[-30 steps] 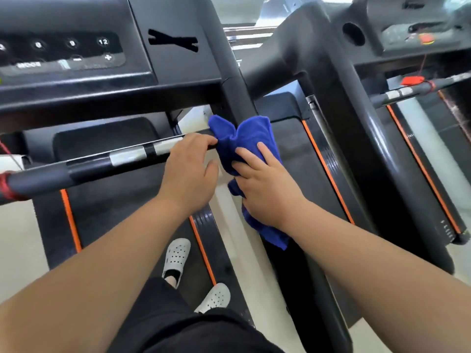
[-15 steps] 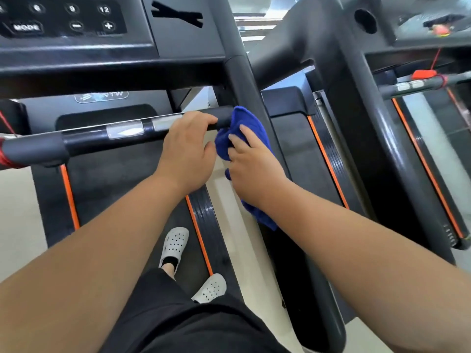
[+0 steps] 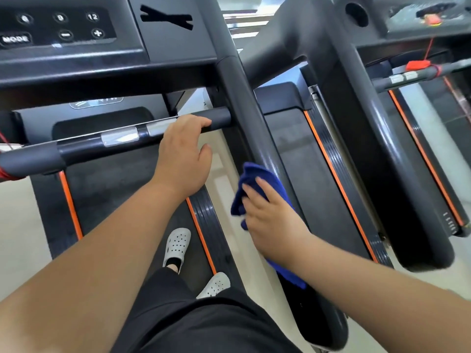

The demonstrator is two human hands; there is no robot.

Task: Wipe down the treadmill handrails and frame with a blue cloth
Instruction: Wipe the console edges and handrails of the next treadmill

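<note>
Our left hand (image 3: 182, 159) curls its fingers (image 3: 201, 122) over the crossbar handrail (image 3: 127, 138) of the treadmill, while our right hand (image 3: 270, 217) presses the bunched blue cloth (image 3: 251, 174), gripped under closed fingers, against the slanted frame upright (image 3: 244, 105).

Pretty sure we're in a gym or fitness room here. The giveaway is the treadmill (image 3: 122, 179) we're standing on: black belt with orange edge stripes, a console (image 3: 58, 29) above the belt with MODE, plus, minus and number buttons, and a crossbar (image 3: 122, 138) with shiny metal pulse pads. Just to the right of it sits a second treadmill (image 3: 356, 149) of the same make, same orange stripes, with a red safety clip (image 3: 418, 64) on its bar. Pale smooth floor (image 3: 23, 225) runs between and beside the machines. Could be a showroom, since the rest of the room isn't really visible.
</note>
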